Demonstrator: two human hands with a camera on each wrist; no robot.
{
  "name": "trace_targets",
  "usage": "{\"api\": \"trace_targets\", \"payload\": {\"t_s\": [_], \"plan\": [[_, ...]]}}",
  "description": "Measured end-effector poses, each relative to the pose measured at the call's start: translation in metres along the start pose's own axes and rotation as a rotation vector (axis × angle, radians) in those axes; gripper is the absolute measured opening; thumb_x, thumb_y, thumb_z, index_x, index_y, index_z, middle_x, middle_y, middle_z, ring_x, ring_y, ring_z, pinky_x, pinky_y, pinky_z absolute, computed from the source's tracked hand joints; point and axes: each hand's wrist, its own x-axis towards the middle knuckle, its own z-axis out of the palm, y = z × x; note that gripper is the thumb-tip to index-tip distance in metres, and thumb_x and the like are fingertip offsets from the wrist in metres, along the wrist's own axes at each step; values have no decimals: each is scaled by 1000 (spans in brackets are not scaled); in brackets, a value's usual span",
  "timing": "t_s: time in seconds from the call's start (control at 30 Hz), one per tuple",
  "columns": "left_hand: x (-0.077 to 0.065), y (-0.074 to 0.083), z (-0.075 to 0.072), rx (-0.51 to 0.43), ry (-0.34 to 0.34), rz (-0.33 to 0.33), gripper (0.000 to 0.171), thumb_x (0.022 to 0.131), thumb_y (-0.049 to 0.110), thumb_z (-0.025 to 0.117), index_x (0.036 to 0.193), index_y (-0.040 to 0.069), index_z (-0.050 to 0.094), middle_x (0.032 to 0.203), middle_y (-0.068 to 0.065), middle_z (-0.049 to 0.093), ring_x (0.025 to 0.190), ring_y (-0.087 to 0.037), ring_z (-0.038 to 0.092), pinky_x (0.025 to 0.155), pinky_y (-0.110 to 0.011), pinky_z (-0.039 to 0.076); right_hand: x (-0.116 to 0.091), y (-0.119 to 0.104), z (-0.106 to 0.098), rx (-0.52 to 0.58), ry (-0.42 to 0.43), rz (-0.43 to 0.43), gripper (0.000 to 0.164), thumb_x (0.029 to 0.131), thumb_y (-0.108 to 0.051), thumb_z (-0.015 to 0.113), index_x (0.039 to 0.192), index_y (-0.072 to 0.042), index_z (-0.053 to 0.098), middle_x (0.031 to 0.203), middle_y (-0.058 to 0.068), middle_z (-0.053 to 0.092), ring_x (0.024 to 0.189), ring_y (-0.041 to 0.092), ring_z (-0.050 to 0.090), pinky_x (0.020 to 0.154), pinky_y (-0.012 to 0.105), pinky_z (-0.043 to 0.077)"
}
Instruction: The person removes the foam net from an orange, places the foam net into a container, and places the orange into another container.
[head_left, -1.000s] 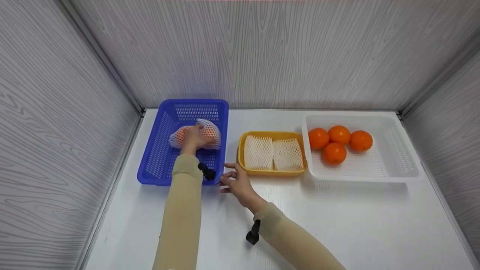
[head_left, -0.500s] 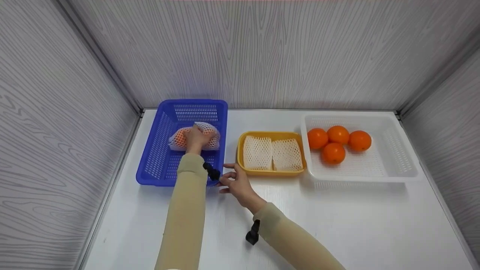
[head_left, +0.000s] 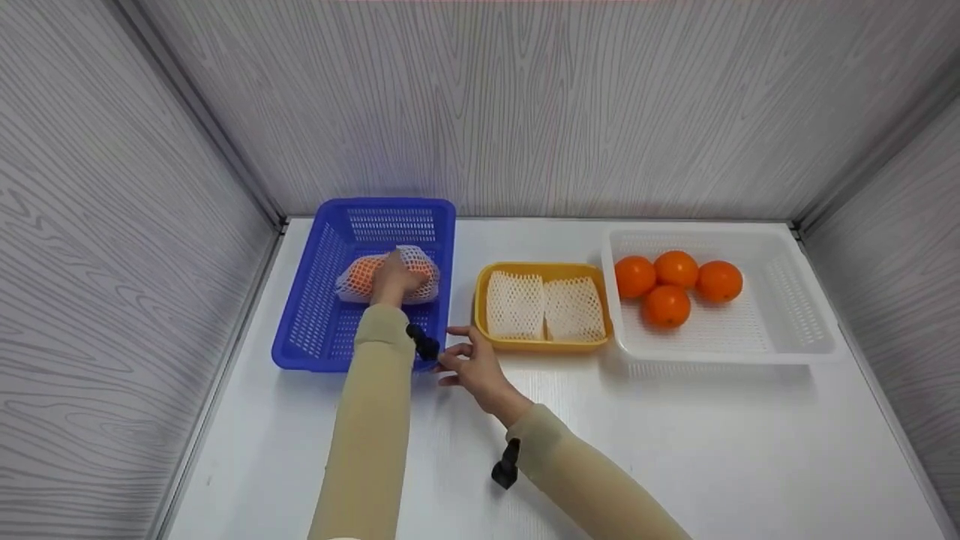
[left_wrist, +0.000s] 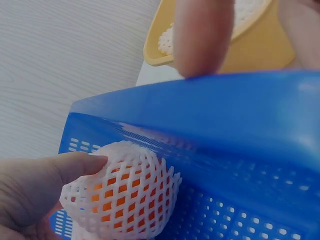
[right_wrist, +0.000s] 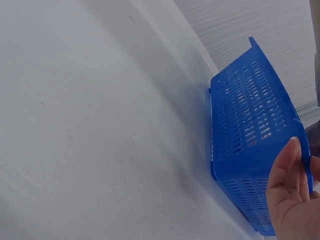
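Inside the blue basket point(head_left: 300, 322), two oranges in white foam net sleeves lie side by side. My left hand point(head_left: 394, 281) reaches down onto them and grips the right netted orange point(head_left: 421, 268); the left netted orange point(head_left: 360, 279) is beside the fingers. In the left wrist view the thumb lies on the net of an orange point(left_wrist: 132, 195), while the other fingers are mostly hidden. At the basket's near right corner, my right hand point(head_left: 476, 371) pinches the rim, with fingers outside the wall in the right wrist view.
Right of the blue basket stands a yellow tray point(head_left: 546, 347) with two flat white foam nets point(head_left: 516, 306). Beyond it, a white basket point(head_left: 787, 300) holds several bare oranges point(head_left: 667, 306). Grey wood-grain panels point(head_left: 480, 105) enclose the white table point(head_left: 675, 435) at the back and sides.
My left hand has shifted slightly right and toward me, and the netted oranges have settled a little nearer. More of the left netted orange shows now. The right hand stays at the corner.
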Motion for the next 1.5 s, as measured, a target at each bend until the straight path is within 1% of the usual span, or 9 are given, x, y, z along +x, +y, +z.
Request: {"api": "trace_targets", "payload": {"t_s": [0.1,0.2,0.33,0.53,0.67,0.77,1.03,1.23,1.5], "plan": [[3,-5,2,2,-48,36,79,93,23,62,155,-1,18,155,-24,26,141,-39,26,115,-47,21,0,0,0,-3,-5,-5,47,92,5,60,135,-4,45,91,12,62,89,37,68,66,39,58],[6,-10,3,-23,-58,52,84,94,29,63,154,-3,14,156,-25,23,142,-39,25,116,-46,21,0,0,0,-2,-8,-2,47,92,4,61,136,-4,45,92,12,64,85,31,69,67,39,58],[7,-12,1,-83,-28,41,89,94,34,64,155,-3,11,156,-26,21,142,-40,23,115,-47,22,0,-1,-1,2,-8,4,47,93,3,61,136,-4,45,93,13,64,86,32,69,67,40,58],[11,-14,1,-94,32,46,84,92,24,68,154,-1,17,155,-25,26,142,-39,25,115,-47,23,1,-1,-1,3,-11,12,46,93,3,61,135,-5,45,94,14,63,87,33,69,68,41,58],[11,-13,0,-113,34,33,85,91,22,69,155,1,17,156,-23,25,142,-38,25,115,-47,22,1,-1,-2,-4,-10,18,45,94,3,60,135,-8,46,96,15,64,88,32,69,69,41,58],[7,-11,-3,-98,14,33,85,90,24,69,155,1,19,156,-23,26,142,-39,26,114,-48,23,0,-2,-2,-8,-10,18,44,94,2,60,134,-8,46,96,15,64,90,34,69,69,41,58],[3,-13,-14,-4,-95,68,85,89,29,69,154,1,22,155,-24,28,141,-40,26,113,-51,26,1,-1,-2,10,-4,10,45,93,4,60,135,-6,46,93,14,65,96,45,65,67,40,58],[2,-14,-10,13,-124,84,87,88,32,71,153,0,23,153,-26,30,139,-41,30,111,-52,29,1,0,-2,18,0,-1,45,92,4,61,135,-5,46,92,13,64,92,41,67,67,40,58],[8,-18,3,17,-59,85,98,86,27,74,155,-2,10,156,-29,17,144,-47,9,115,-53,18,1,0,-1,-2,-6,12,44,93,2,60,134,-7,46,94,14,64,92,38,67,69,41,58]]}}
